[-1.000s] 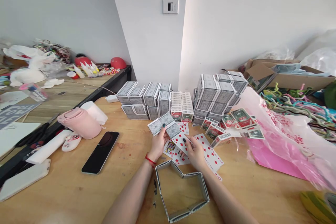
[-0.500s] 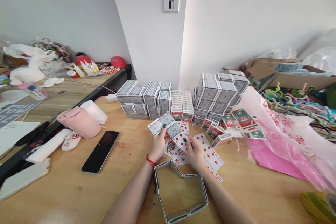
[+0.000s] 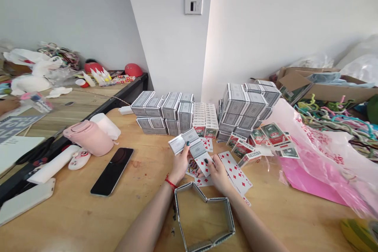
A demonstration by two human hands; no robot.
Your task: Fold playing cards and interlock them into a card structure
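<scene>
My left hand (image 3: 179, 166) pinches a folded strip of joined playing cards (image 3: 189, 142), backs up, held above the wooden table (image 3: 88, 212). My right hand (image 3: 217, 172) grips a red diamond card (image 3: 203, 162) at the strip's right end. Loose face-up cards (image 3: 238, 173) lie spread under and right of my hands. Just in front of my wrists stands a heart-like ring of cards on edge (image 3: 203, 216). Both hands are closed on cards.
Stacks of boxed card decks (image 3: 165, 112) line the wall, with a taller stack (image 3: 246, 106) to the right. A black phone (image 3: 112, 171), pink pouch (image 3: 88, 138) and white tube lie left. A pink plastic bag (image 3: 319, 157) and yarn-filled cartons sit right.
My hands and the card strip have shifted slightly right and up. A person's hand has appeared at the far left edge on the other table.
</scene>
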